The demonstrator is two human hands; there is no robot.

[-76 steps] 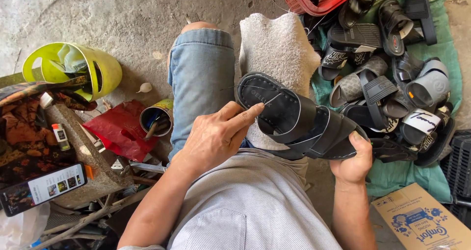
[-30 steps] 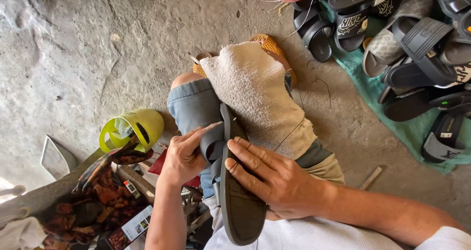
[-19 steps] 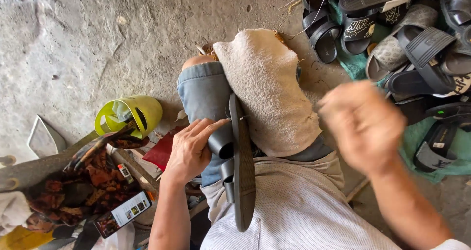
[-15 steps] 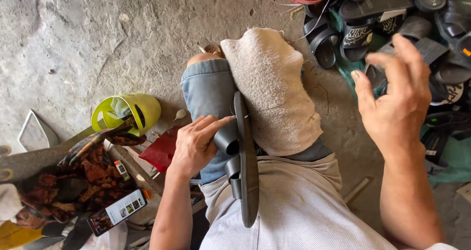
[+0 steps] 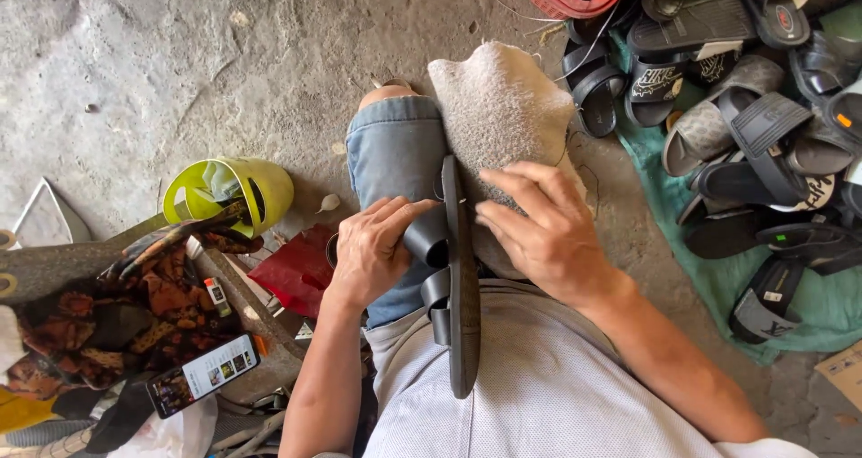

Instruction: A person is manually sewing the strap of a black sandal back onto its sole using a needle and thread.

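Up close, the left hand has its fingers curled around a strap of the black sandal, which stands on edge across the lap. The right hand presses spread fingers against the sandal's sole and the beige towel on the knee.

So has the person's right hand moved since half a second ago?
Yes. The right hand was raised over the pile of sandals; now it has come back left and rests on the beige towel, beside the black sandal.
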